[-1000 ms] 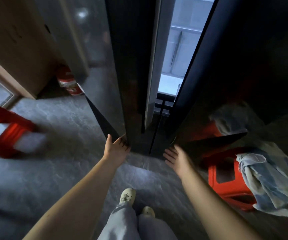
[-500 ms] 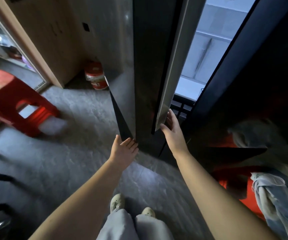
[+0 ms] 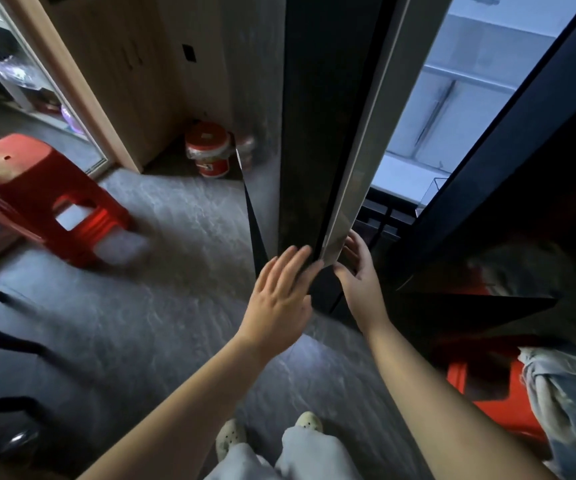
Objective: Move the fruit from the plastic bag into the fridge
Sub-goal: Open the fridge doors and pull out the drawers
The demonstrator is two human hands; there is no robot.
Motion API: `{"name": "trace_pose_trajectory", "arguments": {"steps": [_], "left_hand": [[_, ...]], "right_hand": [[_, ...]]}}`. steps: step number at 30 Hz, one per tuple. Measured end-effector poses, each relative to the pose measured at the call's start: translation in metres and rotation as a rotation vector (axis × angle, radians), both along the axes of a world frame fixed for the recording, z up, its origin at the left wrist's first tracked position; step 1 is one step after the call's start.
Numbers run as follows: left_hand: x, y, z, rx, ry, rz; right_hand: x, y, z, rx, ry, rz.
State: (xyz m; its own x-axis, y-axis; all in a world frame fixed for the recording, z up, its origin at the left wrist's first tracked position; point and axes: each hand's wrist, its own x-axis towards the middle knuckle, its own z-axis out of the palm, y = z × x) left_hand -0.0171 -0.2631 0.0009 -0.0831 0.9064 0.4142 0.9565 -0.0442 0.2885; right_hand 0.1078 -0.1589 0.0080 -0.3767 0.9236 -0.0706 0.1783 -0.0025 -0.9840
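Tall, glossy black fridge (image 3: pixel 522 161) directly ahead of both hands (doors ajar, interior lit). Left hand (image 3: pixel 279 299) lies flat, fingers straight, against its left door (image 3: pixel 307 133); right hand (image 3: pixel 362 285) grips that door's silver edge (image 3: pixel 359 150).

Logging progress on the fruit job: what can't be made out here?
Head view:
The fruit and the plastic bag: out of frame.
Fridge inside: only a strip shows between the doors; contents hidden.
Right hand fingertips: behind the fridge door edge it grips.
Cloth on the red stool: cut off by the right edge.
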Motion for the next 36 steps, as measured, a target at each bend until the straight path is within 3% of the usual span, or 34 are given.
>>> {"name": "trace_pose_trajectory", "arguments": {"steps": [2, 8, 18, 28, 36], "left_hand": [[-0.006, 0.001, 0.009, -0.036, 0.128, -0.035], [-0.031, -0.006, 0.019, -0.067, 0.256, -0.030], [-0.077, -0.043, 0.021, -0.073, 0.174, 0.026], [-0.130, -0.075, 0.024, -0.128, 0.057, 0.028], [-0.147, -0.089, 0.034, -0.068, 0.033, -0.001]], "right_hand": [[-0.007, -0.010, 0.000, 0.009, 0.004, -0.014], [-0.029, -0.037, 0.002, -0.001, 0.012, -0.037], [-0.066, -0.078, 0.010, 0.029, 0.015, -0.022], [-0.106, -0.105, 0.013, 0.104, -0.048, 0.158], [-0.124, -0.079, 0.029, 0.558, -0.305, 0.030]]}}
